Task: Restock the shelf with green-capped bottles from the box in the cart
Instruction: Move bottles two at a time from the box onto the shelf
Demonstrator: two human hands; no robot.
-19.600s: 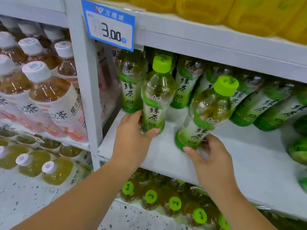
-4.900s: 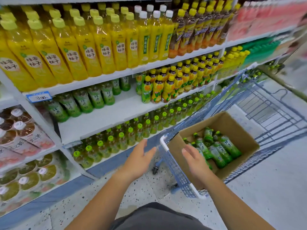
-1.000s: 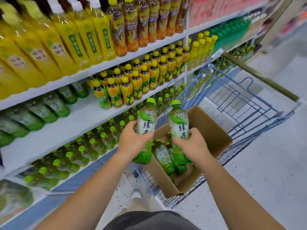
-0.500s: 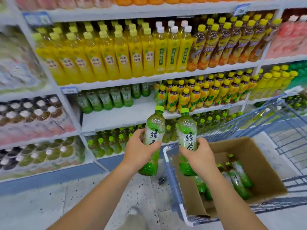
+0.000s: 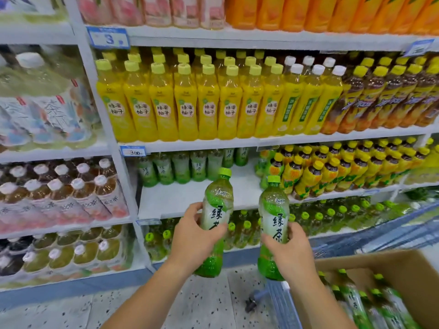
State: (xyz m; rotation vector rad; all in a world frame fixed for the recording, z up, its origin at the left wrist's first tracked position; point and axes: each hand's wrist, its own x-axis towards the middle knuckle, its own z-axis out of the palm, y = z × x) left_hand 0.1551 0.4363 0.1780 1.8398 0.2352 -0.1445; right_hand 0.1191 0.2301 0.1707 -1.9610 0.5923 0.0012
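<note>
Shelf [image 5: 190, 200], white, middle tier: shelved bottles [image 5: 180, 167] ranged along the back, bare board in front. Cardboard box [image 5: 403, 264], lower right, in blue cart [image 5: 280, 305]: boxed bottles [image 5: 356, 302] lying inside (count unclear). Two green-capped bottles, upright before the shelf edge: left bottle [image 5: 218, 200] gripped mid-body by left hand [image 5: 192, 238], right bottle [image 5: 273, 210] by right hand [image 5: 289, 252], fingers curled round each.

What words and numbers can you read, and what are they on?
"绿茶": left held bottle, right held bottle.
"蜂蜜柚子": yellow bottles.
"3.00": lower price tag.
"3": upper price tag, rest blurred.
Other labels: too blurred to read.
</note>
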